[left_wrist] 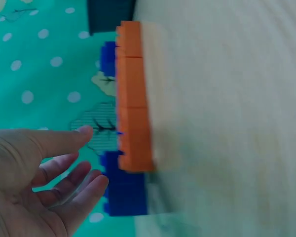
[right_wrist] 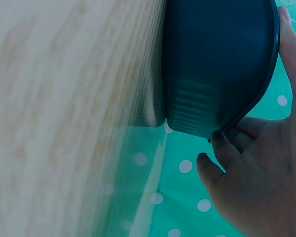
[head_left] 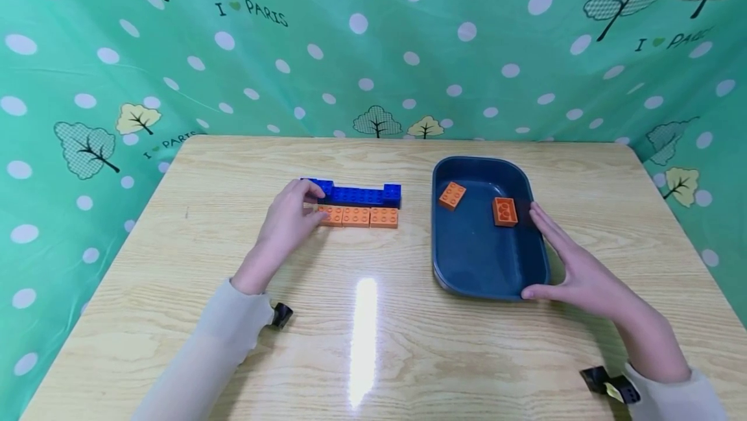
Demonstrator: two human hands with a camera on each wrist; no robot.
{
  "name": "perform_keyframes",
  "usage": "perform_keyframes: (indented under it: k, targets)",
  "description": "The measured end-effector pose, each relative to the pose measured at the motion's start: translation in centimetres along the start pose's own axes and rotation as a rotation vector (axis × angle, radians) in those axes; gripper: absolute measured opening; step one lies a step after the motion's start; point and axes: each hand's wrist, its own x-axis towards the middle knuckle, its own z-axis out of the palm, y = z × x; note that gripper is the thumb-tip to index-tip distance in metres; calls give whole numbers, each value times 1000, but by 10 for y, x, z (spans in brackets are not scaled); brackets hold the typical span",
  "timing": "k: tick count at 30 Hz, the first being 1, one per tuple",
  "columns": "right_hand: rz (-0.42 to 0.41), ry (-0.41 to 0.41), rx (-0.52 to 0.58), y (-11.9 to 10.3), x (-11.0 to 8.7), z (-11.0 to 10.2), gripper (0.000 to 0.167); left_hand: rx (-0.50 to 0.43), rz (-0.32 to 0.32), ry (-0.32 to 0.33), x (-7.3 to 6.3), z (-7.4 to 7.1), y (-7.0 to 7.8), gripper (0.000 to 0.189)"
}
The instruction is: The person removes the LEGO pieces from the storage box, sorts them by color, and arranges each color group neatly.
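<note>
Three orange toy bricks [head_left: 356, 216] stand end to end in a row on the table. Right behind them runs a long blue brick strip [head_left: 357, 196] with a raised block towards each end. My left hand [head_left: 290, 215] hovers at the left end of both rows; in the left wrist view its fingers [left_wrist: 91, 197] are spread and the palm holds nothing. With straight fingers, my right hand [head_left: 583, 278] touches the right rim of a dark blue tray [head_left: 473, 259], thumb at its near right corner. Two orange bricks lie inside: one [head_left: 452, 196] back left, another [head_left: 504, 212] near the right wall.
The light wooden table [head_left: 233, 356] carries a bright strip of reflected light in front. A green dotted sheet [head_left: 385, 38] with tree prints hangs behind and at both sides. Black straps show at both sleeve cuffs, one [head_left: 282, 315] on the left.
</note>
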Motion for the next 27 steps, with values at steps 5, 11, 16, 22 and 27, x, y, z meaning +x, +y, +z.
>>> perform_keyframes:
  k: [5,11,16,22,27]
  targets:
    - [2,-1,2,-1,0,-1,123,-58,40,4,2,-6,18,34]
    - [-1,-3,14,-1,-1,0,123,-102,84,-11,8,-5,44,35]
    - [-9,-2,26,-1,-1,0,123,-143,132,-37,13,1,63,32]
    - [-11,-2,25,0,-1,1,124,-192,206,-60,18,12,88,28]
    - [-11,-3,21,-1,-1,0,124,-218,272,-82,21,26,111,31]
